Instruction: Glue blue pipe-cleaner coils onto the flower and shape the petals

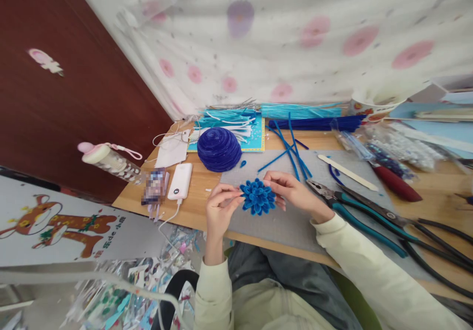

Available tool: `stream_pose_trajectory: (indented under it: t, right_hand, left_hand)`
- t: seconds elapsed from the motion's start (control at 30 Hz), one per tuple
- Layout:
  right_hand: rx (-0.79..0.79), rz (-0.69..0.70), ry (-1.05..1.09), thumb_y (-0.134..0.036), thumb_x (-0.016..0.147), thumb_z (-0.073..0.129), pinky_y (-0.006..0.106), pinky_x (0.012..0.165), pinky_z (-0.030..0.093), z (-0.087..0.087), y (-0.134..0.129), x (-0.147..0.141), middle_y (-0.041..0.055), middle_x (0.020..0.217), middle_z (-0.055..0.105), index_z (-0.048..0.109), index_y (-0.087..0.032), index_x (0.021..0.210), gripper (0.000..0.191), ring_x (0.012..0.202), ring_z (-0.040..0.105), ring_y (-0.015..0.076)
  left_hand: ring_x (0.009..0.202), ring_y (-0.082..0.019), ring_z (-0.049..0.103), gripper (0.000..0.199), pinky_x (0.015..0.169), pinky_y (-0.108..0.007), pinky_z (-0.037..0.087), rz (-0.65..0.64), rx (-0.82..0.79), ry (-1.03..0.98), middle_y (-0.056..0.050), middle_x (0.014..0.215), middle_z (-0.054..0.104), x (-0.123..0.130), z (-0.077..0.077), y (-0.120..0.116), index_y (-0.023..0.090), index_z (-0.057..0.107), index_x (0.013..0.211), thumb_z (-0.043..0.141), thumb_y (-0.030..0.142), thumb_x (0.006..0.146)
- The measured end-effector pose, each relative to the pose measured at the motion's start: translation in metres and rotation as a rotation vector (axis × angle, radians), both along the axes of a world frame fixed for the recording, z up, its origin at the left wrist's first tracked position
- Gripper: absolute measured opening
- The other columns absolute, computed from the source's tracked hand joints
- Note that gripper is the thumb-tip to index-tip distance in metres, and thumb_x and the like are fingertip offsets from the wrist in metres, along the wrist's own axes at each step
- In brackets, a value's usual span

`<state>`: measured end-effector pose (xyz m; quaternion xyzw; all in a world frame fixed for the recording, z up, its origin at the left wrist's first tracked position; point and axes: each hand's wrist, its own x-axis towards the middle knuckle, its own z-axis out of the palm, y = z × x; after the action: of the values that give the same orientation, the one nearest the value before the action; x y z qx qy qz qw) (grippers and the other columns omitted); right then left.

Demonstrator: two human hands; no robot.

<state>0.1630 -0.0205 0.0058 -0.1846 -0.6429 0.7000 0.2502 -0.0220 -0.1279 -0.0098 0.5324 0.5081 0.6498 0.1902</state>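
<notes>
A blue layered flower (257,197), its petals looped from fuzzy pipe cleaner, is held between both hands just above the grey mat's front part. My left hand (221,204) pinches the petals on its left edge. On the other side my right hand (290,192) grips the flower's right edge, thumb and fingers closed, some fingertips hidden behind it. Behind the flower a single small blue petal loop (243,163) lies on the mat. Past it sits a dark blue dome (219,148) wound from fuzzy strands. Loose blue pipe cleaners (291,148) lie crossed beyond my right hand.
Pliers (354,216) and scissors (388,214) lie right of my right forearm, near a pale wooden stick (347,172). A white power bank (180,181) and a bottle (111,162) are at left. Bundled pipe cleaners (318,124) line the back, with a paper cup (375,108) behind.
</notes>
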Motion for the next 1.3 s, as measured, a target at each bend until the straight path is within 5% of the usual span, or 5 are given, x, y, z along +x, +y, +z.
stream_pose_trajectory:
  t: [0.33,0.63,0.97,1.17,1.3]
  right_hand:
    - [0.014,0.150,-0.099,-0.051,0.083,0.057,0.015,0.029,0.031,0.002,-0.001,0.001,-0.0098,0.044,0.043,0.046,-0.018,0.071,0.037,0.030,0.041,0.0044]
    - [-0.005,0.225,-0.077,-0.050,0.084,0.057,0.014,0.030,0.030,0.002,0.000,0.003,-0.0099,0.042,0.045,0.048,-0.017,0.074,0.036,0.030,0.040,0.0040]
    - [-0.034,0.249,-0.032,-0.047,0.084,0.058,0.014,0.031,0.032,0.004,-0.001,0.004,-0.0100,0.041,0.046,0.049,-0.016,0.074,0.034,0.030,0.042,0.0038]
    - [-0.032,0.260,-0.090,-0.048,0.082,0.060,0.014,0.030,0.036,0.003,-0.002,0.001,-0.0101,0.041,0.048,0.048,-0.017,0.073,0.035,0.029,0.042,0.0038]
    - [-0.055,0.323,-0.164,-0.050,0.079,0.063,0.013,0.028,0.033,0.003,-0.002,0.000,-0.0101,0.043,0.048,0.048,-0.016,0.072,0.037,0.030,0.042,0.0033]
  left_hand:
    - [0.080,-0.014,0.058,0.014,0.071,-0.028,0.050,-0.228,-0.192,0.034,-0.003,0.083,0.058,-0.004,0.016,-0.004,0.023,0.076,0.080,0.078,0.023,0.067]
    - [0.072,-0.012,0.057,0.011,0.069,-0.027,0.050,-0.180,-0.079,0.046,0.000,0.076,0.058,0.001,0.009,-0.003,0.026,0.076,0.075,0.077,0.018,0.067]
    - [0.078,-0.013,0.057,0.013,0.089,-0.040,0.052,-0.256,-0.022,-0.122,0.001,0.075,0.056,0.003,-0.002,-0.003,0.028,0.075,0.076,0.075,0.017,0.069]
    - [0.078,-0.014,0.056,0.014,0.075,-0.031,0.050,-0.326,-0.151,-0.214,-0.002,0.080,0.058,0.000,0.005,-0.008,0.023,0.074,0.086,0.066,0.033,0.078]
    - [0.076,-0.014,0.054,0.016,0.063,-0.024,0.044,-0.428,-0.348,-0.126,-0.003,0.081,0.056,0.001,0.012,-0.007,0.020,0.075,0.082,0.075,0.030,0.070]
